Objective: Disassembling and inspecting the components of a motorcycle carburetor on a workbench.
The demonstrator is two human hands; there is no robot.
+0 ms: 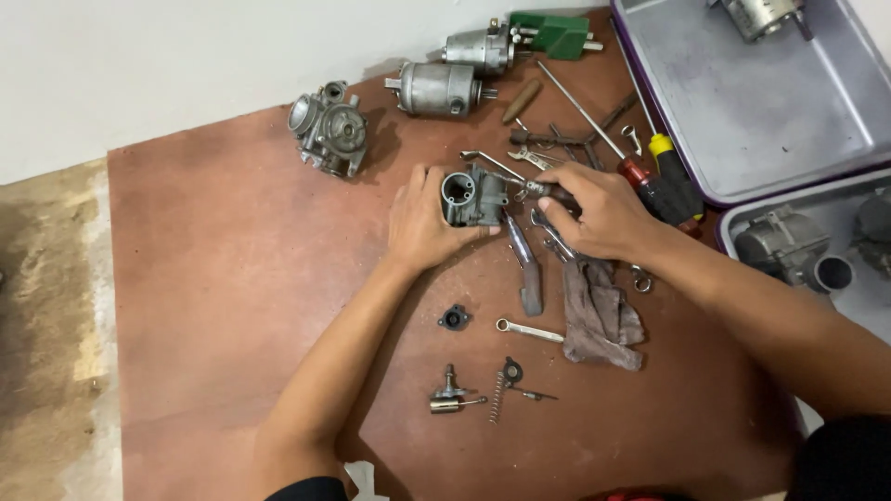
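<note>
Grip: left hand (422,223) wraps its fingers around a grey metal carburetor body (471,197), steadying it on the reddish-brown board (223,278).
Right hand: right hand (599,213) closes on a slim metal tool (534,186), its tip at the carburetor's side.
Arms: both forearms reach in from the lower edge, wrists bent inward toward each other.
Nearby: grey rag (599,315) under the right wrist; small ring spanner (529,329), spring (497,397) and brass float part (450,401) below.
Far: second carburetor (328,127), two starter motors (441,88), screwdrivers (664,181), grey tray (770,111).
</note>
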